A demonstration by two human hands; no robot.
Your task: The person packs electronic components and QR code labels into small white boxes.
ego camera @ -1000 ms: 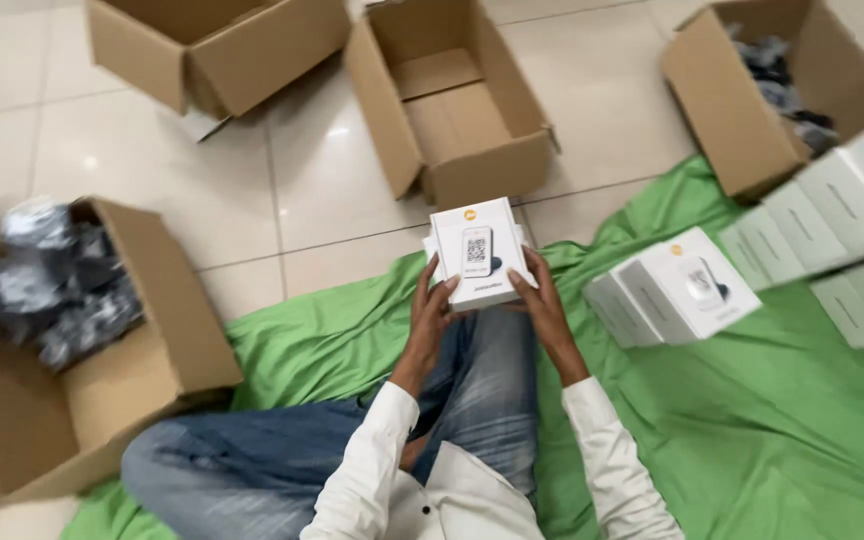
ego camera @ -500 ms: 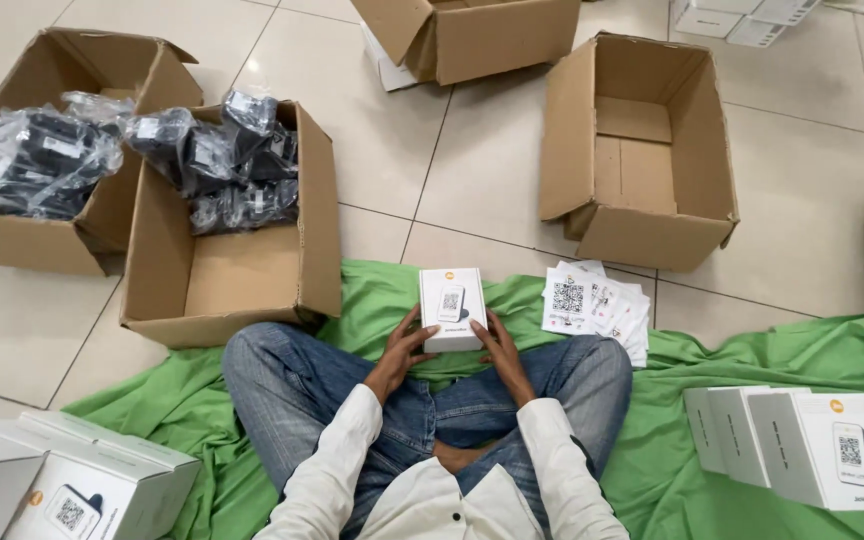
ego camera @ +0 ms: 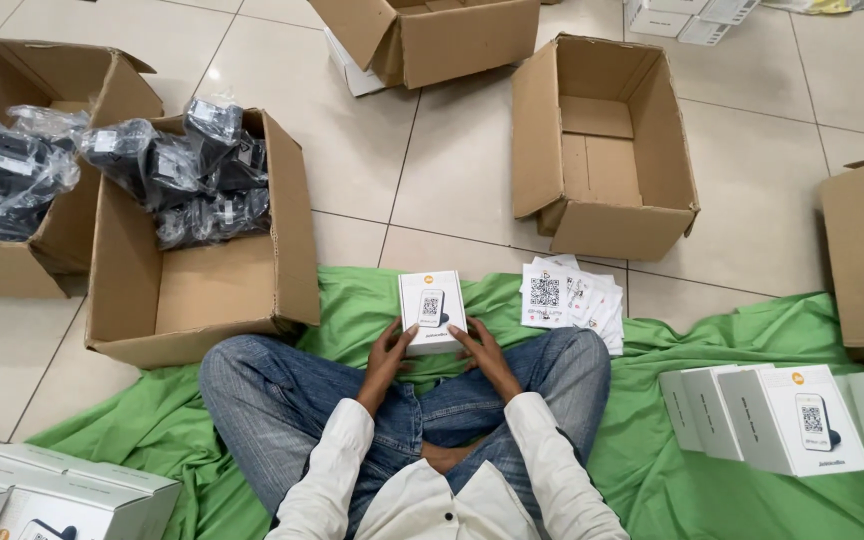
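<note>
the fingers of the left hand (ego camera: 384,352) were wrapped on the left edge of a small white box (ego camera: 432,312), and those of the right hand (ego camera: 482,352) pressed its right edge and lower corner; both hands gripped it, neither loose nor balled into a fist; the box lay face up, its printed top showing a picture of a dark device, resting over the lap on the knees of blue jeans (ego camera: 282,400), with its far end above the green cloth (ego camera: 712,470) spread on the tiled floor; just right of the box, apart from it, lay a fanned stack of 4 or more white printed cards (ego camera: 567,295); further right stood a row of matching white boxes (ego camera: 782,420) on the cloth, and more sat at the lower left (ego camera: 62,500); to the left an open carton (ego camera: 197,280) held black items in clear bags (ego camera: 187,170), with a 2nd such carton (ego camera: 12,170) beside it; an empty carton (ego camera: 602,150) lay on its side ahead; the step in hand looked like handling 1 boxed unit, held level for checking or opening; a next move would likely call for a firm hold with 1 hand while the other freed itself to work the lid or reach the cards
</note>
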